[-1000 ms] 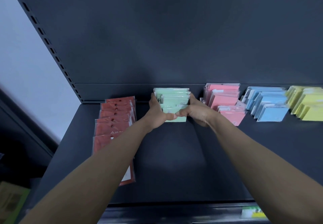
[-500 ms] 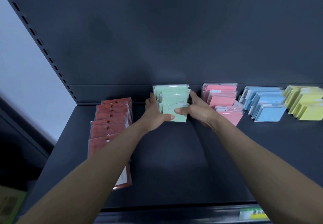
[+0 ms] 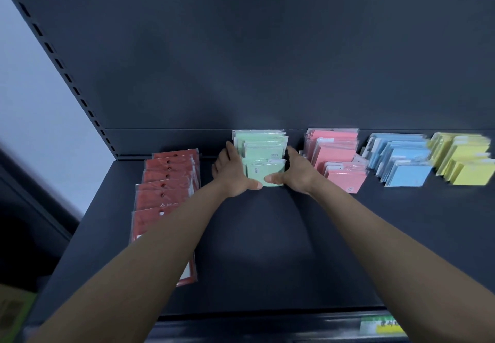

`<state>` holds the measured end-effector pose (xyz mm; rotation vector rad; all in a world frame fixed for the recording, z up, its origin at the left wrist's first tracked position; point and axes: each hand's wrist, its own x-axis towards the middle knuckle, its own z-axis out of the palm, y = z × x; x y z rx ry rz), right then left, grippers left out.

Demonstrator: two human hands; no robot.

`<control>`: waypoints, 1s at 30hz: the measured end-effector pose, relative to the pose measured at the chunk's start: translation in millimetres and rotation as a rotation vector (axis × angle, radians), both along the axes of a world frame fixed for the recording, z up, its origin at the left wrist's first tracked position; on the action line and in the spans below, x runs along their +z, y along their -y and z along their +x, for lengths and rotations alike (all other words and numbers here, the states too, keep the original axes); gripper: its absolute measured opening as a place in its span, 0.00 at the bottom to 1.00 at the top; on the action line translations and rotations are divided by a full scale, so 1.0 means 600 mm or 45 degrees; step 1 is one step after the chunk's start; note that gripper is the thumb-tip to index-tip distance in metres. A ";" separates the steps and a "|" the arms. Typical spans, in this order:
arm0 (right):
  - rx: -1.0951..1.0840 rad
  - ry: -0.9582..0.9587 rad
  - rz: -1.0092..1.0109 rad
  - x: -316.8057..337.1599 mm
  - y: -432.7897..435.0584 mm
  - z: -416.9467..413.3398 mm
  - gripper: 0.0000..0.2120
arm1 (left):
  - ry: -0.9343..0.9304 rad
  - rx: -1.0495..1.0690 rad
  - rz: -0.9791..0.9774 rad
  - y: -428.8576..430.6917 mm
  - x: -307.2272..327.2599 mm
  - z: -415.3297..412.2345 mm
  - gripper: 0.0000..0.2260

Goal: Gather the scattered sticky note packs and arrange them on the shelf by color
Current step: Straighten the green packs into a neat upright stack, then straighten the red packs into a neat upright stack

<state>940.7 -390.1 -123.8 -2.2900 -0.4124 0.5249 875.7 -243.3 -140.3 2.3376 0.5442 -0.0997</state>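
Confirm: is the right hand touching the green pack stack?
Touching. The head view shows the right hand pressed flat against the right side of the green pack stack, its thumb lying across the stack's front lower edge.

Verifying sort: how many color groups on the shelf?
5: red packs far left, green packs between left hand and right hand, then pink packs, blue packs, yellow packs rightward. More may lie off-frame right.

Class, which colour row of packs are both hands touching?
The green row, between the red row and pink row; left hand and right hand press it.
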 end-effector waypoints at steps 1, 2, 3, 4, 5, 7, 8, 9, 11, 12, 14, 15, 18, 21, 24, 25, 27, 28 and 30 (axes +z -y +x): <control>-0.013 0.031 -0.069 -0.001 0.001 -0.001 0.40 | -0.014 0.020 0.017 -0.001 0.000 -0.004 0.58; -0.027 0.039 -0.116 0.001 0.003 -0.005 0.40 | -0.016 0.040 0.030 0.000 0.002 -0.009 0.58; -0.041 0.034 -0.136 0.003 0.003 -0.008 0.39 | -0.001 0.054 0.023 -0.001 0.001 -0.012 0.57; -0.053 0.019 -0.141 0.005 0.003 -0.011 0.36 | 0.034 0.069 -0.038 -0.001 0.001 -0.014 0.56; -0.066 0.010 -0.134 0.006 0.002 -0.014 0.33 | 0.087 0.078 -0.154 -0.003 0.001 -0.015 0.54; -0.091 0.023 -0.114 0.007 -0.002 -0.019 0.27 | 0.200 0.073 -0.382 -0.002 0.000 -0.015 0.48; -0.093 0.038 -0.109 0.007 -0.004 -0.021 0.25 | 0.231 0.076 -0.438 0.001 0.000 -0.015 0.44; -0.097 0.050 -0.105 0.007 -0.007 -0.023 0.25 | 0.255 0.087 -0.473 0.005 0.001 -0.017 0.41; -0.112 0.056 -0.089 0.007 -0.008 -0.024 0.25 | 0.271 0.110 -0.504 0.009 0.002 -0.019 0.38; -0.120 0.057 -0.081 0.007 -0.006 -0.024 0.24 | 0.269 0.111 -0.506 0.011 0.004 -0.022 0.38; -0.132 0.062 -0.092 0.007 -0.004 -0.026 0.23 | 0.256 0.106 -0.478 0.010 0.010 -0.028 0.39; -0.141 0.072 -0.108 0.007 -0.003 -0.026 0.22 | 0.250 0.106 -0.457 0.010 0.013 -0.030 0.39; -0.161 0.145 -0.177 0.016 0.001 -0.030 0.17 | 0.227 0.111 -0.391 0.003 0.017 -0.032 0.45; -0.193 0.227 -0.225 0.030 0.003 -0.031 0.16 | 0.208 0.118 -0.341 0.000 0.025 -0.035 0.48; -0.249 0.329 -0.226 0.047 0.001 -0.036 0.15 | 0.260 0.105 -0.263 -0.002 0.037 -0.042 0.47; -0.258 0.369 -0.199 0.054 -0.002 -0.040 0.15 | 0.285 0.104 -0.238 -0.004 0.043 -0.045 0.46; -0.204 0.431 -0.114 0.071 -0.015 -0.053 0.15 | 0.334 0.121 -0.190 -0.014 0.058 -0.051 0.45; -0.134 0.434 -0.050 0.077 -0.025 -0.061 0.13 | 0.347 0.125 -0.156 -0.022 0.067 -0.056 0.43; 0.025 0.378 0.085 0.082 -0.050 -0.077 0.08 | 0.357 0.113 -0.077 -0.040 0.089 -0.071 0.39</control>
